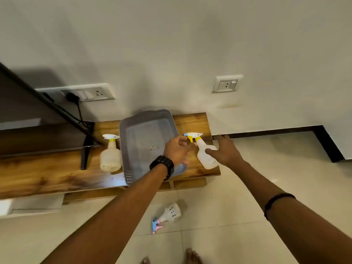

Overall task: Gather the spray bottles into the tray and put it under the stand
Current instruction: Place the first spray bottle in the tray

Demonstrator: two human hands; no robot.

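Fingers of both the left hand [178, 147] and right hand [224, 149] spread loose, gripping nothing, beside the tray [133, 130]; close on the right-side bottle [205, 155] just beside the tray, gripping its neck.

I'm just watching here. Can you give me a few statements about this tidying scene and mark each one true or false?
1. The grey tray already holds two spray bottles. False: no bottle is in it.
2. A spray bottle with a pink and blue trigger lies on the floor. True.
3. Both hands reach toward the bottle right of the tray. True: left hand at its trigger, right hand at its body.
4. The bottle left of the tray lies tipped over. False: it stands upright on the wooden stand.
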